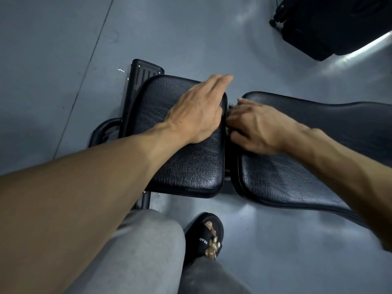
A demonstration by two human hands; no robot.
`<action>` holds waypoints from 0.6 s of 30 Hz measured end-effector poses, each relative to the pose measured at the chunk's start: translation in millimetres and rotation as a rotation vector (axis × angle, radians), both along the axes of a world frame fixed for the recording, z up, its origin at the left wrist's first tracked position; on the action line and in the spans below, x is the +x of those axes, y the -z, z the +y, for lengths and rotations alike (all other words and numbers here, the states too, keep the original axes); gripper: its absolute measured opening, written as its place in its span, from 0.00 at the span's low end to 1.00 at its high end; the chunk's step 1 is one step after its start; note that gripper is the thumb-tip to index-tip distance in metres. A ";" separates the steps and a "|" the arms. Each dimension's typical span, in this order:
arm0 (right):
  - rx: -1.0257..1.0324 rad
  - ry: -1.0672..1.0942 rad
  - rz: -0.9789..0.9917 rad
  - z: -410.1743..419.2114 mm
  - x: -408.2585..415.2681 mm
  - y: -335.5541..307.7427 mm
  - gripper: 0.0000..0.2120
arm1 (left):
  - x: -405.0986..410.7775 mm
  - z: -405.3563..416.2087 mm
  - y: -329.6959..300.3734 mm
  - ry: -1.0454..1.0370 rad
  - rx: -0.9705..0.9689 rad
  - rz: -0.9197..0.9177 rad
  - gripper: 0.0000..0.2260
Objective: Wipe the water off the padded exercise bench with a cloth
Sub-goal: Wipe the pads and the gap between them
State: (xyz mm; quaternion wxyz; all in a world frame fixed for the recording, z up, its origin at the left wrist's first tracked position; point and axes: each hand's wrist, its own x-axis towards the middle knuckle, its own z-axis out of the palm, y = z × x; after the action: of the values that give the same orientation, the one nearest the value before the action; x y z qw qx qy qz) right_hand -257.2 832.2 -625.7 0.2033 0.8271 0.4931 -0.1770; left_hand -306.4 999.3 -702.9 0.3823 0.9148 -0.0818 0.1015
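Our left hand (198,109) lies flat on the black, grained-leather seat pad (184,158) of the padded exercise bench, fingers straight and together, reaching over its far edge; we judge it is there to steady the pad or brace our lean, since it holds nothing. Our right hand (257,127) works at the gap between the seat pad and the long black back pad (297,179), fingers bent down into the seam. A small dark, fuzzy scrap (231,107) shows just beyond its fingertips, and something pale glints under them at the gap; this may be the cloth bunched beneath the palm, but we cannot tell for certain, nor whether the fingers grip it or merely press on it. Working the seam makes sense to us, as water would collect where the two pads meet. Both padded surfaces look glossy, yet we can make out no clear droplets on them, so how much wiping remains is hard to judge. Under the seat, the black metal frame (139,75) with its slotted rail rests on the grey floor (63,60), where a few pale specks lie near the rail. Closer in are our grey trousers (137,251) and a black slide sandal (206,236).
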 end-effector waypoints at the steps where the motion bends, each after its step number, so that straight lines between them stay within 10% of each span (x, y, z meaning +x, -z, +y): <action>1: -0.007 -0.049 0.016 -3.1 -6.5 -0.4 0.19 | 0.4 0.3 0.5 0.001 -0.001 -0.004 0.27; 10: -0.029 0.052 -0.036 -0.3 43.6 3.0 0.30 | 1.6 -0.2 2.7 0.005 -0.007 -0.012 0.25; 18: 0.033 -0.144 0.101 -21.3 -49.3 -1.7 0.13 | 1.2 1.3 2.5 -0.003 -0.009 -0.020 0.24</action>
State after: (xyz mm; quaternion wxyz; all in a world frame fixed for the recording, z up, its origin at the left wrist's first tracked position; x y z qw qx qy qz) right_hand -306.6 810.9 -624.0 0.1767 0.7829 0.5638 -0.1951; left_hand -305.2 1000.6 -705.5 0.3854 0.9121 -0.0838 0.1115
